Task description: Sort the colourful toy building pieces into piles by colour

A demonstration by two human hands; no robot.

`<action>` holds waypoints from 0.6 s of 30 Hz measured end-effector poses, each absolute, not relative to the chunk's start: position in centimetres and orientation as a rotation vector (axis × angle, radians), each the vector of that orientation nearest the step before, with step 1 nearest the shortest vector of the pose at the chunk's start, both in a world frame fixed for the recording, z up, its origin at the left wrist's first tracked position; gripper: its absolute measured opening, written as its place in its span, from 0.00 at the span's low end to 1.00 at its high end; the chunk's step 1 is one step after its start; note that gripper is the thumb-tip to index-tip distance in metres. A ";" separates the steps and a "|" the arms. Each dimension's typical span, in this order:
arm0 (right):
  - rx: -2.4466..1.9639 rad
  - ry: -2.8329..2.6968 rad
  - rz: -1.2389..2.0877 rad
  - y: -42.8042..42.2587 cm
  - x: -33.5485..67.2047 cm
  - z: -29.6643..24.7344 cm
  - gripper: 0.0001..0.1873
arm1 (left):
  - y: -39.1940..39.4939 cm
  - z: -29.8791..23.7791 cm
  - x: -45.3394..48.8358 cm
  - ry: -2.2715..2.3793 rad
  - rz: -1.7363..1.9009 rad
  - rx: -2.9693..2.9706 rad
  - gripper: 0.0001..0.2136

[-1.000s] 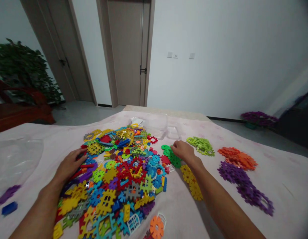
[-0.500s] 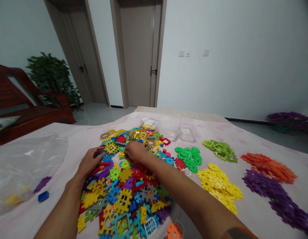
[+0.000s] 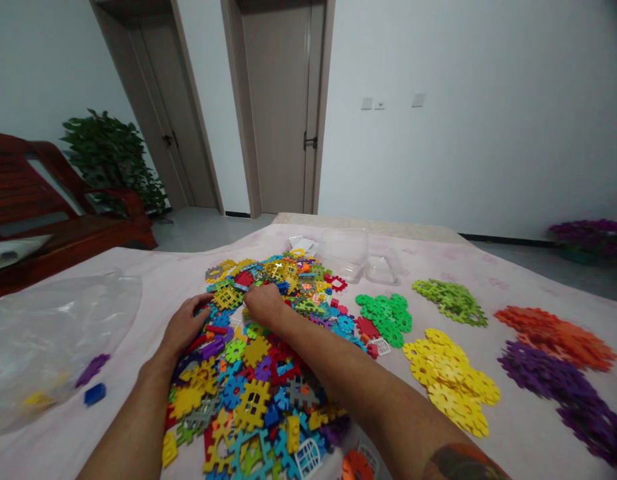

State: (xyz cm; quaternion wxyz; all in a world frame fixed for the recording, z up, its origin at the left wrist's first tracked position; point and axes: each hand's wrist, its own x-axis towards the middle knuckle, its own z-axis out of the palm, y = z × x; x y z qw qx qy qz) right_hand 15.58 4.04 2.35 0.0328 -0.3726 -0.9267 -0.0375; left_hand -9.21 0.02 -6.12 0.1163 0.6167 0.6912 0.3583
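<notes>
A mixed pile of colourful plastic building pieces, many with notched edges, lies on the cloth in front of me. Along the pile's left edge rests my left hand, fingers loosely bent and thumb apart, with no piece visible in its grasp. My right hand reaches across into the middle of the pile. Its fingers are curled together and point down among the pieces; whatever they hold is hidden. A yellow window-like piece lies between and just beyond the hands. Red and purple pieces lie beside my left hand.
Sorted heaps of green, yellow, lime, orange and purple pieces spread to the right. Clear plastic containers stand behind the pile. A transparent bag and a blue block are at the left.
My right hand has shifted slightly left within the pile, closer to my left hand. The whole view has swung a little, so the surroundings sit further right. My left hand stays at the pile's edge.
</notes>
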 end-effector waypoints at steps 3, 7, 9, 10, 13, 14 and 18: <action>-1.164 -2.808 -0.084 3.7 17.0 2.2 0.13 | 0.1 -6.1 -9.2 2.025 1.060 1.806 0.24; -1.255 -2.740 -0.055 3.8 18.1 1.9 0.16 | 0.2 -6.4 -9.4 2.012 1.071 1.783 0.25; -1.260 -2.725 -0.043 4.1 18.0 1.7 0.17 | 0.3 -6.6 -9.6 2.011 1.073 1.776 0.25; -1.250 -2.727 -0.036 4.3 17.8 1.6 0.17 | 0.3 -6.6 -9.6 2.010 1.070 1.775 0.25; -1.204 -2.751 -0.010 4.9 16.9 1.3 0.17 | 0.2 -6.6 -9.6 2.008 1.063 1.777 0.24; -1.192 -2.760 0.002 5.0 16.5 1.2 0.17 | 0.2 -6.6 -9.6 2.010 1.063 1.778 0.24; -1.175 -2.761 0.072 4.6 16.2 1.1 0.14 | 0.0 -6.1 -9.3 2.025 1.058 1.779 0.24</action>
